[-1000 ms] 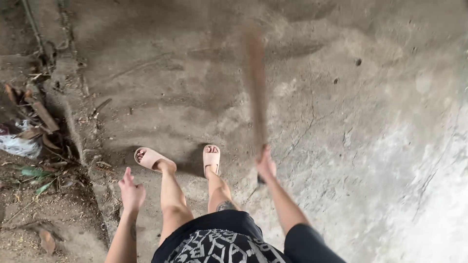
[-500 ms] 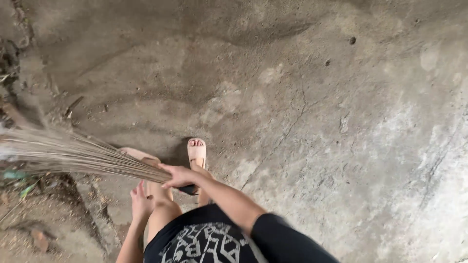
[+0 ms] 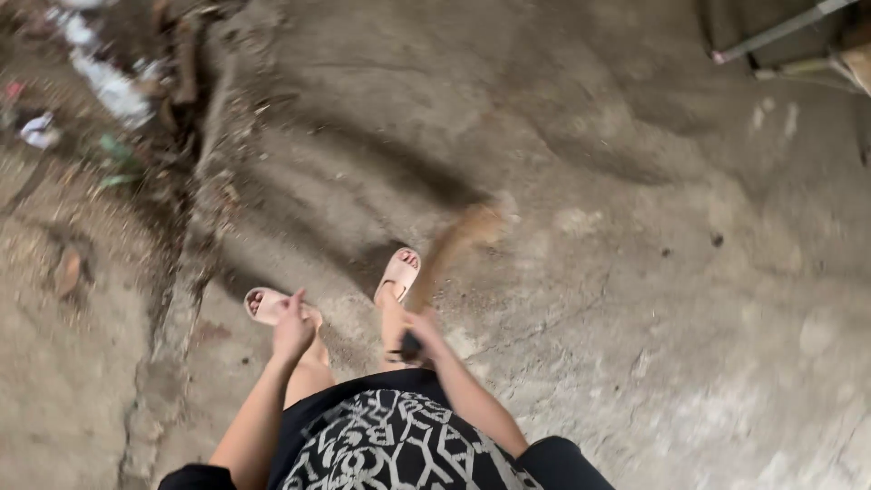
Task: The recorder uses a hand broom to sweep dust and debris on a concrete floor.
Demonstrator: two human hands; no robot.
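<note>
Gripping the dark handle of a blurred brown straw broom (image 3: 454,249), the right hand (image 3: 419,331) had its fingers curled shut around it, bristles angled out over the cracked grey concrete floor (image 3: 635,272). The left hand (image 3: 292,328) hung empty with loosely bent fingers above a pale pink slide sandal (image 3: 265,306), near the littered dirt edge (image 3: 82,136).

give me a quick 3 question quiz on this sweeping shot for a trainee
1. True or false: the right hand grips the handle end of the stick broom.
2. Multiple choice: where is the left hand? A) gripping the broom B) held free above the left sandal C) flat on the concrete floor
3. Fill in: the scattered litter lies in the upper ____ corner of the view, past the floor's edge.

Key
1. True; the blurred broom slants up and to the right from that hand.
2. B; it holds nothing.
3. left
</note>
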